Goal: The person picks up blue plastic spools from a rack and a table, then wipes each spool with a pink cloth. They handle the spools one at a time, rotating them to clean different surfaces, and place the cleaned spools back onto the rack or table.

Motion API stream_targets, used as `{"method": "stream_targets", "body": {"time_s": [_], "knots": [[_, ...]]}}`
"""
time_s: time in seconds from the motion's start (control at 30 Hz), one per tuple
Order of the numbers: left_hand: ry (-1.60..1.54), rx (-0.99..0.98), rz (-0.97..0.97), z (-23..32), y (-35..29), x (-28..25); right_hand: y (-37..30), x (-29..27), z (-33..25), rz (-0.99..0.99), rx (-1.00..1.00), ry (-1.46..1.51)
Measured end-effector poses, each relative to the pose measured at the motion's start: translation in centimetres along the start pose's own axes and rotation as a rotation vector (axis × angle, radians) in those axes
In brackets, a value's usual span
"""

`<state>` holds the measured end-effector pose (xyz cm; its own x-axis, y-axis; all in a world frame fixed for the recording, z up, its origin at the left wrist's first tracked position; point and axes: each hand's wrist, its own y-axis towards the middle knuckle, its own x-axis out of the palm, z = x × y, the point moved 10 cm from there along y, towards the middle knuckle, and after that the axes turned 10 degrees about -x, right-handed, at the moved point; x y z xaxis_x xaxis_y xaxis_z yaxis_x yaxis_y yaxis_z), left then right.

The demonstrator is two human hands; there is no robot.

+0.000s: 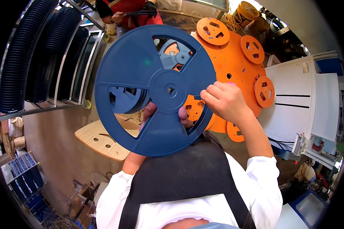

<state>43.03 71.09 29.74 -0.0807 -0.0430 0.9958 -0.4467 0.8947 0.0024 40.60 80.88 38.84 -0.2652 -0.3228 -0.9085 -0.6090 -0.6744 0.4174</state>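
A large dark blue plastic reel flange point(128, 61), round with three cut-out openings and a small hub hole, is held up in front of my chest. My left hand point(148, 111) is behind it, mostly hidden; fingertips with pinkish coverings show through the two lower openings, gripping it from beneath. My right hand point(226, 100) is closed in a fist at the flange's right rim, knuckles up, with a pink tip showing at its far side. Whatever its curled fingers hold, if anything, is hidden. Through the left opening, more blue reel parts point(127, 100) show lower down.
To the right stands an orange round table point(239, 72) with several small orange discs point(252, 49) around its edge. A wooden board point(99, 139) lies left, near a rack of black ribbed rolls point(25, 57). Another person point(130, 11) works at the far side. A white cabinet point(292, 101) stands right.
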Motion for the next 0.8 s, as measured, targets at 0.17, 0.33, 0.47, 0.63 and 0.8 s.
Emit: {"method": "stream_targets", "body": {"time_s": [0.17,0.33,0.47,0.63,0.8], "knots": [[0.008,-0.002,0.025,-0.3,0.1,0.2,-0.3,0.0,-0.5,-0.005,0.019,-0.026],[0.099,0.025,0.067,-0.5,0.2,0.9,-1.2,0.7,-0.6,-0.060,0.058,-0.028],[0.038,-0.001,0.105,-0.7,0.0,0.3,-1.9,0.8,-0.4,-0.109,0.082,-0.026],[0.097,-0.006,0.180,-0.8,0.2,-0.1,-2.4,0.8,-0.3,-0.183,0.099,-0.023],[0.155,0.102,0.222,0.0,-0.9,-0.7,-4.1,0.7,0.1,-0.179,0.126,-0.019]]}}
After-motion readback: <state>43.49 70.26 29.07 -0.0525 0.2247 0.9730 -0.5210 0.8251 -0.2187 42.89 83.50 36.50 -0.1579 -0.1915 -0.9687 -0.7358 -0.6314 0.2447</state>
